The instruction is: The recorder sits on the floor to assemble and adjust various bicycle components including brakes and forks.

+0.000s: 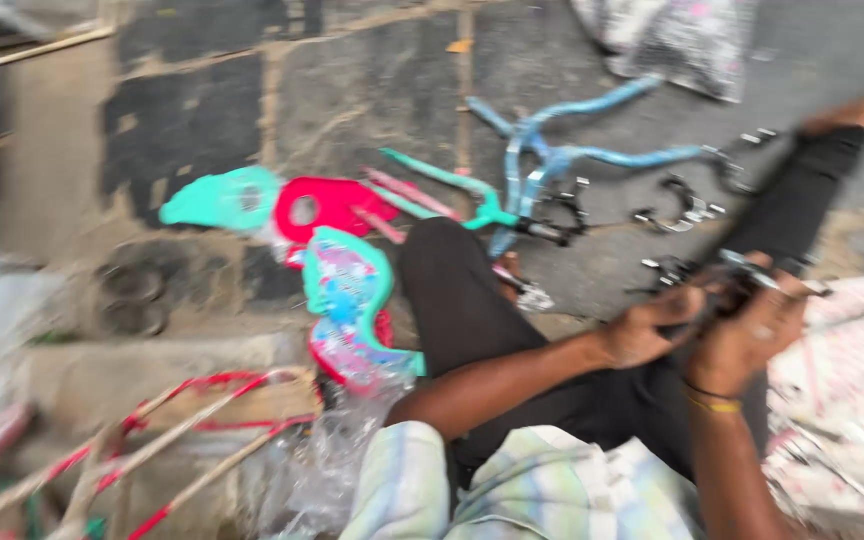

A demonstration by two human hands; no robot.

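Pretty blurry, but a small metal clamp (742, 280) at right of frame is gripped by both the left hand (647, 330) and right hand (752, 335). Blue frame (552, 150) and other clamps (687, 205) are left untouched on the floor (372, 90), upper middle.

Colours: light-blue bike frame (562, 150) on grey-and-black paved ground (202, 110). Teal chain guard (222, 198) beside red guard (330, 210). Teal-edged plastic panel (347, 290) with pink/blue print. Teal tube (442, 185), pink rods (407, 195). Black trousers (472, 310), pastel striped shirt (512, 490). Yellow wristband (714, 404). Silver-black metal clamps (687, 205). Red-wrapped tan tubes (172, 440).
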